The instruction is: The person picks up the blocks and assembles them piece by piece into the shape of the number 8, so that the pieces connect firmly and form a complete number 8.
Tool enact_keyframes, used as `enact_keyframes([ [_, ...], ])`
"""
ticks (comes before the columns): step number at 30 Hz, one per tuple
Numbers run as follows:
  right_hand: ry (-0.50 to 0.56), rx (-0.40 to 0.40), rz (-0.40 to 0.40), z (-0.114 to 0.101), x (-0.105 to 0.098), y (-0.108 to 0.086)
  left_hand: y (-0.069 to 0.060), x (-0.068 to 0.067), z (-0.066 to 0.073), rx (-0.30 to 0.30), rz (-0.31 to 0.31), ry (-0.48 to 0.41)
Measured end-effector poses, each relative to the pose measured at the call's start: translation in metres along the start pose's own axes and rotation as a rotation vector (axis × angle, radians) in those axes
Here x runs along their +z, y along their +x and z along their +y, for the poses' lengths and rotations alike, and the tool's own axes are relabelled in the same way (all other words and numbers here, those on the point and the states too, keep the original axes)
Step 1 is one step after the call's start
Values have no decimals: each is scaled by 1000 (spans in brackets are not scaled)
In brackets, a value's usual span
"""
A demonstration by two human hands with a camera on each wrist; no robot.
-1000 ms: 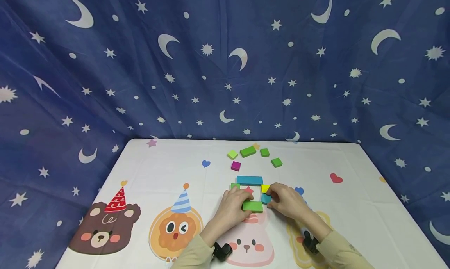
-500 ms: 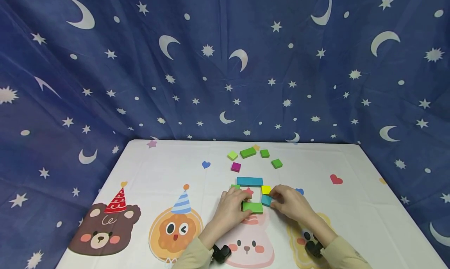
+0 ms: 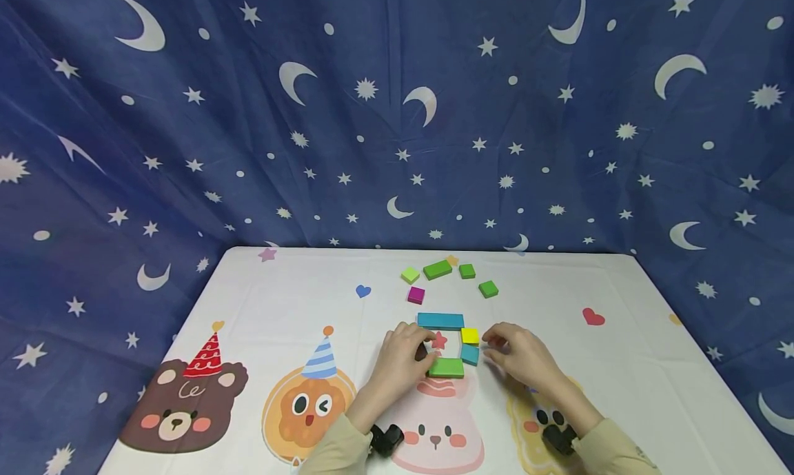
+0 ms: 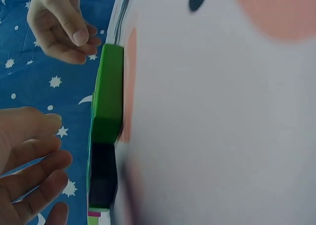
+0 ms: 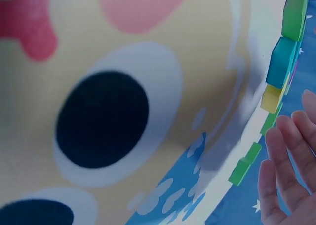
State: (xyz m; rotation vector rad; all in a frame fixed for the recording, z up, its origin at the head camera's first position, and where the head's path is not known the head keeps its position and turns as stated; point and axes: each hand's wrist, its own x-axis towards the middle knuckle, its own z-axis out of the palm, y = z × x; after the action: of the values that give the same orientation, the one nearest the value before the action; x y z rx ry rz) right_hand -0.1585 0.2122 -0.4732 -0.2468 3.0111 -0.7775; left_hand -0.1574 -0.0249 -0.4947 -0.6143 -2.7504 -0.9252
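Observation:
In the head view several flat blocks form a ring: a long blue block (image 3: 440, 321) at the far side, a yellow block (image 3: 470, 336) and a teal block (image 3: 469, 354) on the right, a long green block (image 3: 446, 368) at the near side. My left hand (image 3: 397, 359) hovers over the ring's left side, fingers loosely bent, and hides most of that side. Beneath it sits a dark block (image 4: 103, 175), beside the green one in the left wrist view. My right hand (image 3: 522, 356) is just right of the yellow and teal blocks, relaxed, apart from them and holding nothing.
Beyond the ring lie a light green block (image 3: 410, 275), a magenta block (image 3: 416, 296), a longer green block (image 3: 438, 269) and two small green blocks (image 3: 467, 271). The white cloth (image 3: 670, 392) carries printed animals. A blue starry curtain (image 3: 397, 116) hangs behind.
The right hand has drawn back to the right, away from the yellow and teal blocks. My left hand has lifted off the near green block and shifted slightly left.

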Motion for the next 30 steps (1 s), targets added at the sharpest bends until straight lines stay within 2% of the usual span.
enact_keyframes([
  [7, 35, 30, 0, 4, -3, 5, 10, -5, -6, 12, 56, 5],
  [19, 29, -33, 39, 12, -10, 15, 33, -9, -15, -42, 90, -26],
  [25, 37, -48, 58, 13, -13, 21, 39, -8, -20, -70, 81, -50],
  [30, 46, -73, 81, 14, -15, 24, 41, -4, -23, -116, 51, -103],
])
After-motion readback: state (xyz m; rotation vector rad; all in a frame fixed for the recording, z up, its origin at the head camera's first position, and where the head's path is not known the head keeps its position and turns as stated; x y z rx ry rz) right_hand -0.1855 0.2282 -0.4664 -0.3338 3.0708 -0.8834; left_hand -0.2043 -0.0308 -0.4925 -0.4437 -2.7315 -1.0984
